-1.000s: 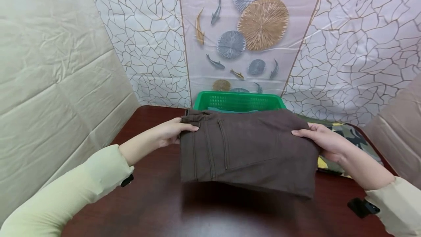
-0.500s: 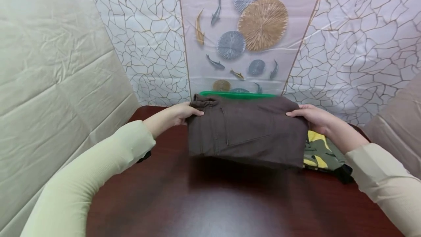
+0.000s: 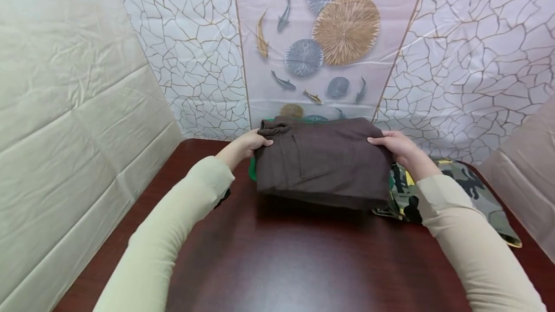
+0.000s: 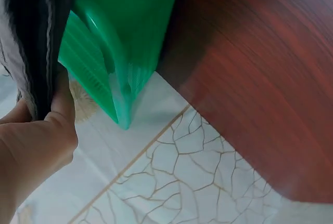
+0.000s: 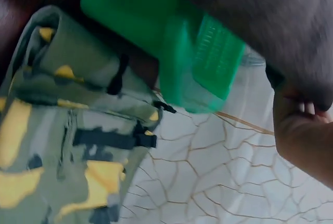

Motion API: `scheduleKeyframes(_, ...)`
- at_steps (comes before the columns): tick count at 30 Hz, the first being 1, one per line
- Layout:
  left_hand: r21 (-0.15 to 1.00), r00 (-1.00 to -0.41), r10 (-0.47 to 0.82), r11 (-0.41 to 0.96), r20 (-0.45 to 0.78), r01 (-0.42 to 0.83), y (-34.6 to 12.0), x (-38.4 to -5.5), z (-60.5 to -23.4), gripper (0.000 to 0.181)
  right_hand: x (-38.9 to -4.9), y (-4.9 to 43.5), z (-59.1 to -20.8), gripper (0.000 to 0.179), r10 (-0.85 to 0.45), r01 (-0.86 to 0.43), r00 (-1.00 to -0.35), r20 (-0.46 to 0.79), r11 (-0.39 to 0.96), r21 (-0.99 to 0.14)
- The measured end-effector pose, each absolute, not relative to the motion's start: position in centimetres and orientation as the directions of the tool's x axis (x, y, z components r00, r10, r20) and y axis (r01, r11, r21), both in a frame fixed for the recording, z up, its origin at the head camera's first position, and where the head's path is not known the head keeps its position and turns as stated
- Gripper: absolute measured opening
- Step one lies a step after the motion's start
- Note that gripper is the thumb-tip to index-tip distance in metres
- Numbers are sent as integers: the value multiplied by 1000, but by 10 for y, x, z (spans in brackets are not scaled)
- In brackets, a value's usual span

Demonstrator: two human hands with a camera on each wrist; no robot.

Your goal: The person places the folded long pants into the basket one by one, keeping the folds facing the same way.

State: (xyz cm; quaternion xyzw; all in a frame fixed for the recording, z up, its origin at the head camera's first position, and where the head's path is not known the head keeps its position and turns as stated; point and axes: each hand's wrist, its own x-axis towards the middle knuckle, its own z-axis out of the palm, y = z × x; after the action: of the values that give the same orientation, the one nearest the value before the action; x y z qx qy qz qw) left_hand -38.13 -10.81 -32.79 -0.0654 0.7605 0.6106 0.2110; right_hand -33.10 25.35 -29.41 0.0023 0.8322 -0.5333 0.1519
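Folded dark brown trousers hang between both hands over the green plastic basket, hiding most of it in the head view. At their left end, by the waistband, my left hand pinches the cloth, thumb on top. My right hand grips the other end the same way. In the left wrist view, fingers and thumb clasp the layered edge of the trousers close beside the basket rim. The right wrist view has the right fingers curled under the cloth, with the green basket beyond.
Folded camouflage clothing in green, yellow and black lies right of the basket, partly behind the right forearm. The dark red-brown table ends at a patterned cloth backdrop. Beige cloth walls stand on either side.
Both hands have carried the trousers forward and slightly inward, from in front of the basket to over it. The basket, seen plainly before, is now mostly covered.
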Motion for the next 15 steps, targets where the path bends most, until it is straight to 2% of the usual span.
scheduleKeyframes(5,934,-945,117,230,-306,-274,-110,-444,-386,72,-339,250,-303,60,-149,155,-962,-228,391,-907)
scheduleKeyframes(10,959,-971,50,173,-235,-223,-99,-430,-385,67,-341,244,-309,60,-299,141,-922,-247,335,-932)
scheduleKeyframes(13,965,-977,2,155,-212,-210,-88,-406,-367,61,-340,241,-312,71,-404,109,-879,-255,350,-931)
scheduleKeyframes(15,967,-981,-23,163,-193,-195,-82,-393,-357,59,-340,240,-314,80,-427,53,-874,-232,391,-919)
